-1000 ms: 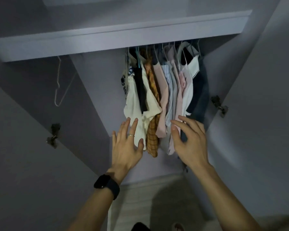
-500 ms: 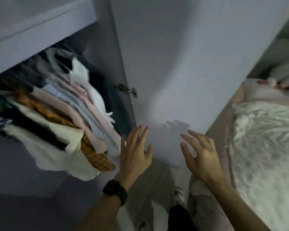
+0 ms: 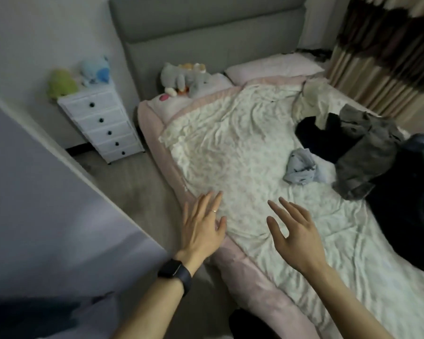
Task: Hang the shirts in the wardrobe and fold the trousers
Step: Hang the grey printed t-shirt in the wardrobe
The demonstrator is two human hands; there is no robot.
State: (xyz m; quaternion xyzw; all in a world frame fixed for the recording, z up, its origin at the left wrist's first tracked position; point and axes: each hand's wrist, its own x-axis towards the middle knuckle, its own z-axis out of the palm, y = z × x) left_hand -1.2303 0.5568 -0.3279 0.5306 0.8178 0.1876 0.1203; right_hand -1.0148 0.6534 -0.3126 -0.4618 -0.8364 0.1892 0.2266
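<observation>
White crumpled bedcover (image 3: 230,148) fills the middle. On its right side a grey garment (image 3: 367,152) overlaps a black garment (image 3: 313,133). The left hand (image 3: 203,231) and right hand (image 3: 296,238) hover over the near edge, fingers spread, empty. A small pale-blue garment (image 3: 301,170) lies just left of the grey.

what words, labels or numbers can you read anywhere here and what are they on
None can be read.
The wristwatch shows only a dark face.
The light blue garment carries small dark marks, too blurred to tell whether they are letters.
</observation>
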